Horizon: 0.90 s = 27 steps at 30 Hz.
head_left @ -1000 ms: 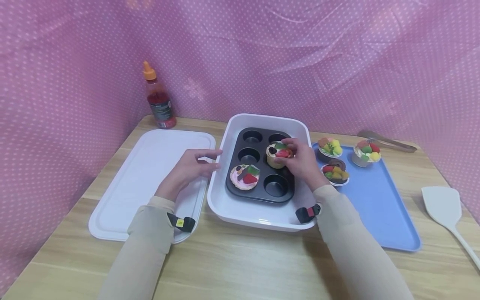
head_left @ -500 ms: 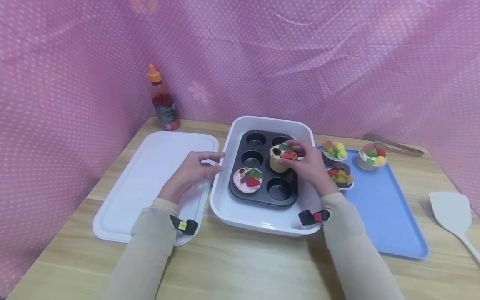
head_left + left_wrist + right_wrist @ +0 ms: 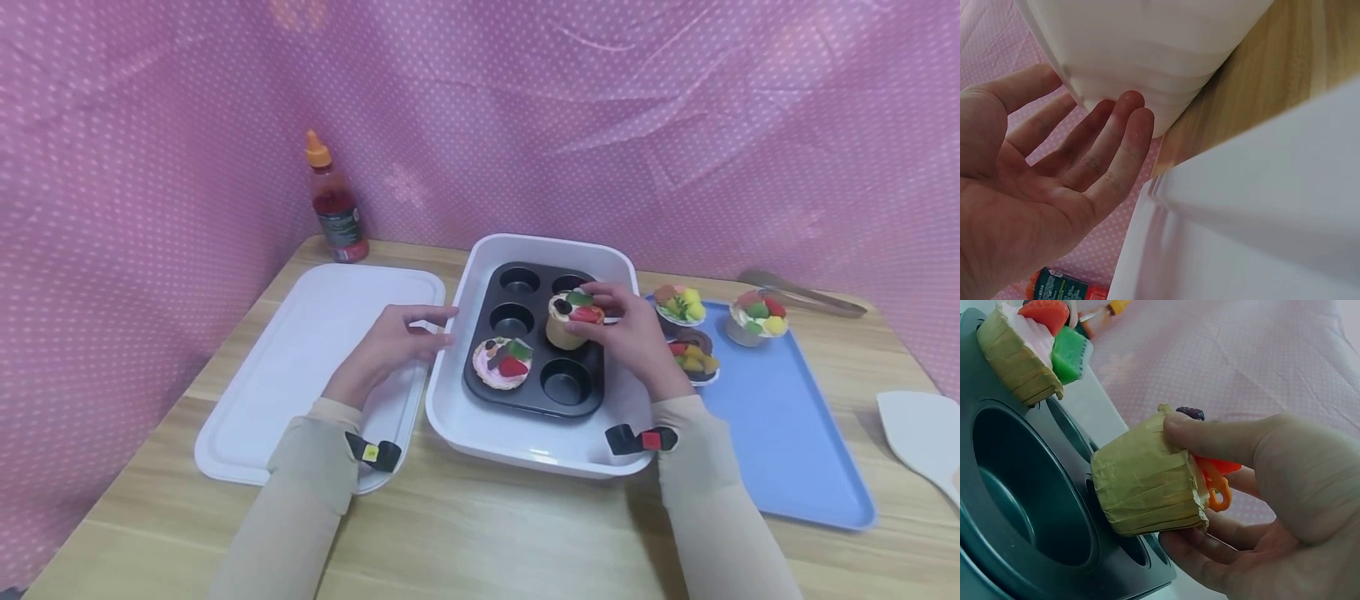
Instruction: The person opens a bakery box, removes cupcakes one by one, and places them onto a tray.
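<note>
My right hand [image 3: 626, 333] pinches a fruit-topped cupcake [image 3: 566, 332] between thumb and fingers, over the right middle cup of the dark muffin tin [image 3: 534, 400]. In the right wrist view its yellow paper cup [image 3: 1147, 481] is tilted, its lower edge close to the tin's surface; whether they touch is unclear. A pink-cream cupcake [image 3: 501, 364] sits in the tin's front left cup. The tin lies inside a white tub [image 3: 480, 442]. My left hand [image 3: 393, 342] is at the tub's left rim, its loosely bent fingers [image 3: 1138, 134] against or close to the outer wall.
On the left lies a white lid-like tray [image 3: 300, 367], with a sauce bottle [image 3: 339, 208] behind it. The blue tray [image 3: 787, 450] at right bears several cupcakes [image 3: 757, 318]. Tongs [image 3: 802, 292] and a white spatula [image 3: 922, 433] lie beyond it.
The cupcake in my right hand has risen out of the tin's cup, so more of its paper side shows. My left hand stays at the tub's rim. The head view has shifted slightly.
</note>
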Available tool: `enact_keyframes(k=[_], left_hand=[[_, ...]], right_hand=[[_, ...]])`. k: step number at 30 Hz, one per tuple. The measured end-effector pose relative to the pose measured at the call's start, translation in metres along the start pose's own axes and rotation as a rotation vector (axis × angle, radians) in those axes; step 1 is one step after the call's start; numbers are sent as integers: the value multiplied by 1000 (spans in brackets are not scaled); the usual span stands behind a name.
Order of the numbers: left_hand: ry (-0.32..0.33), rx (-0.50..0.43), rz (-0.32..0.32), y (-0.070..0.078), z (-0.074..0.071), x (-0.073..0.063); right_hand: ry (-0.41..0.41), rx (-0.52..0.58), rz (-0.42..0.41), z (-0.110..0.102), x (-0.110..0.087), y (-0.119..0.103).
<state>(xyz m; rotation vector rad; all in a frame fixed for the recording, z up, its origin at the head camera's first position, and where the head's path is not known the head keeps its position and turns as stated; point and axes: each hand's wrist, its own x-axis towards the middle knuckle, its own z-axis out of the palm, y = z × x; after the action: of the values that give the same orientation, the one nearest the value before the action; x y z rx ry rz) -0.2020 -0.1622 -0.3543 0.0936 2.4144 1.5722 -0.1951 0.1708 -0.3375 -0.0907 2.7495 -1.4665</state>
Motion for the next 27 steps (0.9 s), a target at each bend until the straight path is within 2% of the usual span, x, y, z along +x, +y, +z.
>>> enact_keyframes(k=[16, 24, 27], left_hand=[[7, 23, -29, 2, 0, -2], [19, 31, -45, 4, 0, -3], [16, 32, -42, 5, 1, -3]], right_hand=[[-95, -24, 6, -2, -2, -6], [-87, -42, 3, -2, -2, -8], [-57, -33, -6, -2, -1, -6]])
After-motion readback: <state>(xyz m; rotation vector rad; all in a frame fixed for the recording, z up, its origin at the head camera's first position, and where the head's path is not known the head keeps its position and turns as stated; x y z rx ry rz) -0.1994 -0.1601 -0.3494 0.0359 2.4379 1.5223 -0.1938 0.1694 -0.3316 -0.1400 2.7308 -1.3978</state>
